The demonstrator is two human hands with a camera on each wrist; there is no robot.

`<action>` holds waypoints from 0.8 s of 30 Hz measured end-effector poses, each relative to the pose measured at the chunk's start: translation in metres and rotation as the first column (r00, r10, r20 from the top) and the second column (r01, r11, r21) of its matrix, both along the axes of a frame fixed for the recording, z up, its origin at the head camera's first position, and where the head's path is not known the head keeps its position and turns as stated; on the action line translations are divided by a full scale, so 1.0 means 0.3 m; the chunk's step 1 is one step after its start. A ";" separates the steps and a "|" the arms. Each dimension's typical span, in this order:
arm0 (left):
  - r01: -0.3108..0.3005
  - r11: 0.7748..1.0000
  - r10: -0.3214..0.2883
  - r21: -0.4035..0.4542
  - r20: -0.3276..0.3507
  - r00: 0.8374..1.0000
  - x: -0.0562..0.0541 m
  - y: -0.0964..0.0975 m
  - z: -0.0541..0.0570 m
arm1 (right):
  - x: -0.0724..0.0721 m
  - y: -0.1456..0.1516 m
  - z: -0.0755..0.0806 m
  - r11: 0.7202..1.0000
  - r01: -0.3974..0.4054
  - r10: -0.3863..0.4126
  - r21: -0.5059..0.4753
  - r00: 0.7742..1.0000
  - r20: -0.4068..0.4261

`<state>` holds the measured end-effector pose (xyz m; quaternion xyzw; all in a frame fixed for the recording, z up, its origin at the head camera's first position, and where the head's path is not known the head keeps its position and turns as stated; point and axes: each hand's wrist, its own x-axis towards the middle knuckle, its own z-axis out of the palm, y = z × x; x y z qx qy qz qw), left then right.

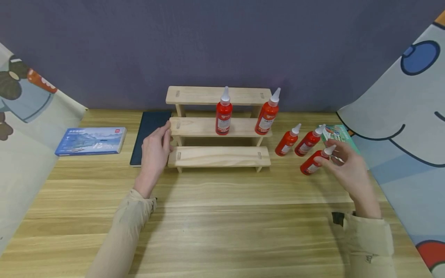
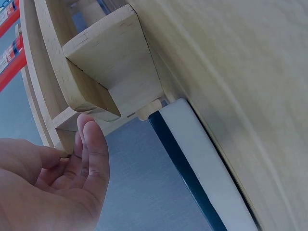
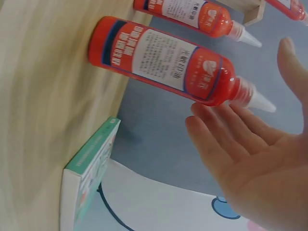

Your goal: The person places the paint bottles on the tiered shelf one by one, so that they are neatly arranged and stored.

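Observation:
A pale wooden three-tier shelf (image 1: 219, 156) stands on the table. At its left end my left hand (image 1: 155, 148) holds the edge of the middle tier, thumb and fingertips against the wood (image 2: 72, 103). To the right, my right hand (image 1: 347, 170) is beside the nearest red bottle (image 1: 311, 166), which has a pointed white cap. In the right wrist view the thumb is apart from this bottle (image 3: 163, 62), and the extended fingers lie near its shoulder. Two more red bottles, one left (image 1: 286, 143) and one behind (image 1: 308, 143), stand close by.
Two red bottles, one central (image 1: 223, 117) and one right (image 1: 267, 117), stand on the middle tier. A dark flat case (image 1: 140, 144) lies left of the shelf, and a blue box (image 1: 91, 141) farther left. A green box (image 1: 338, 135) lies behind the right hand.

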<state>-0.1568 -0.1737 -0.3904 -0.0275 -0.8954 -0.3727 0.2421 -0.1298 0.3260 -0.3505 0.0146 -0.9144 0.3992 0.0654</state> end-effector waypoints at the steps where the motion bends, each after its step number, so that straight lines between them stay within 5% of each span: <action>1: -0.001 1.000 0.001 0.000 0.000 1.000 0.000 0.000 0.000 | -0.001 0.001 -0.003 1.000 -0.004 0.004 -0.002 1.000 0.018; 24: 0.004 1.000 -0.004 0.007 0.030 1.000 0.003 -0.002 0.000 | -0.014 0.032 -0.086 0.996 -0.083 0.081 0.018 0.994 0.075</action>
